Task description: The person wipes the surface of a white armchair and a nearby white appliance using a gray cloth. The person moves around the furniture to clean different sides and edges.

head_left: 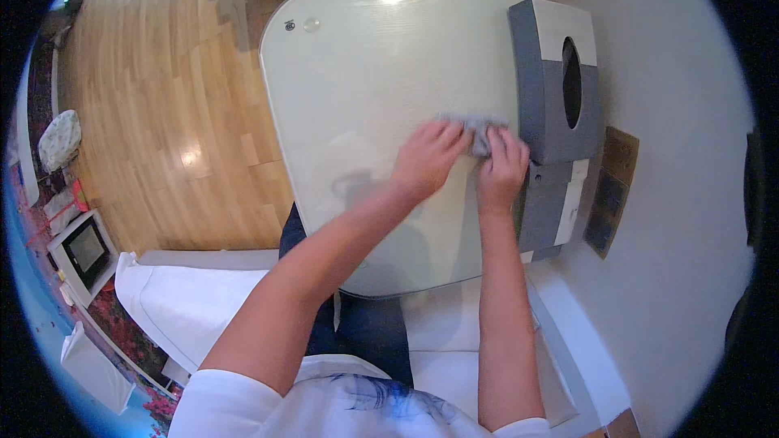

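Observation:
Over the right half of a pale, glossy table (349, 97), both my hands are closed on a small bunched grey cloth (479, 136). My left hand (430, 158) has its fingers on the cloth's left part, and my right hand (503, 164) grips its right end. The cloth looks crumpled, and parts of it are hidden under my fingers. Just right of my right hand stand the grey and white boxes.
A large grey-and-white box (560, 105) with a dark oval opening stands along the table's right edge, a smaller grey box (548, 203) nearer me. Beyond is a wall (665, 195). A white seat (195, 292) lies near left, wooden floor (178, 113) farther left.

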Demonstrator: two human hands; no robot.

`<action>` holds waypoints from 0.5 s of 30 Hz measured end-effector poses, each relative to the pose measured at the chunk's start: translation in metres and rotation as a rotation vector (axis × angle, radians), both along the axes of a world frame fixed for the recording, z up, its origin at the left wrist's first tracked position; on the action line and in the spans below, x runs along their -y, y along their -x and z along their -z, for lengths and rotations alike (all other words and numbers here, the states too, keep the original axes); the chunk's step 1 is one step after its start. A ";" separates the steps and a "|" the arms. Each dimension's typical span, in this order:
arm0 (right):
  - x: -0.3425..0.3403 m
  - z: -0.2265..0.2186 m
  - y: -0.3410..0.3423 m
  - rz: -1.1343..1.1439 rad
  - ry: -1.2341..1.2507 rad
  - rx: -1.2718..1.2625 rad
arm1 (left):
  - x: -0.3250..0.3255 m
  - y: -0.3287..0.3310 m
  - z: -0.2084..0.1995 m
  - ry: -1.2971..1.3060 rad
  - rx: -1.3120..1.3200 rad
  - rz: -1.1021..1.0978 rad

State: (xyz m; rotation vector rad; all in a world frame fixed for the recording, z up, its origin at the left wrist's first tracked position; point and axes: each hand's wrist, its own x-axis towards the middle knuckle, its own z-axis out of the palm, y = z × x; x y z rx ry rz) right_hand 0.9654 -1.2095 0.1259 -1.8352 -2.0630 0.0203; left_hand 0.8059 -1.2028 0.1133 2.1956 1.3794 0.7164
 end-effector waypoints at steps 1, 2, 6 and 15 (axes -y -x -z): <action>0.019 -0.007 -0.001 0.015 0.041 -0.031 | 0.023 -0.001 -0.001 0.020 0.024 0.023; 0.036 -0.011 0.001 0.028 0.083 -0.064 | 0.046 0.000 -0.001 0.020 0.027 0.043; 0.062 -0.005 0.001 0.047 0.061 -0.130 | 0.070 0.000 -0.002 0.020 0.012 0.109; -0.038 0.004 0.001 0.036 -0.046 -0.050 | -0.052 -0.013 -0.008 -0.111 0.031 0.048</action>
